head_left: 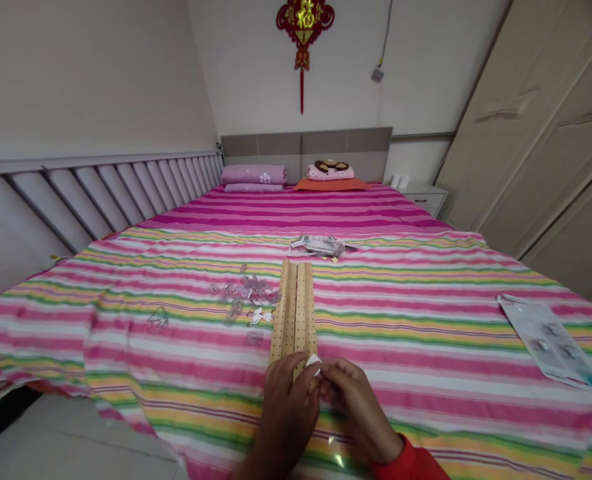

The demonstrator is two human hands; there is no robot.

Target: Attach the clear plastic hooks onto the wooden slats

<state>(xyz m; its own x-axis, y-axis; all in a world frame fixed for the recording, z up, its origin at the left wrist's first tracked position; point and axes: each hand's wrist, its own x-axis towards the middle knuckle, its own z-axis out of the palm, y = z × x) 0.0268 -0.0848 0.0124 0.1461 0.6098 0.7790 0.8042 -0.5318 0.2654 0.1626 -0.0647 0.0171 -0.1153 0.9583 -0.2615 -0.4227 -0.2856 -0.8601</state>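
Both my hands meet over the near end of three long perforated wooden strips (295,310) lying side by side on the striped bedspread (426,313). My left hand (287,405) and my right hand (357,408) are closed in a pinch on a small white piece (313,361) held between their fingertips. Left of the strips lies a scatter of small clear and white parts (249,297).
A packet of small parts (321,246) lies beyond the strips. A printed sheet (551,343) rests at the right of the bed. Pillows (254,175) lie at the headboard, a slatted rail (111,187) runs along the left, and wardrobes (541,127) stand on the right.
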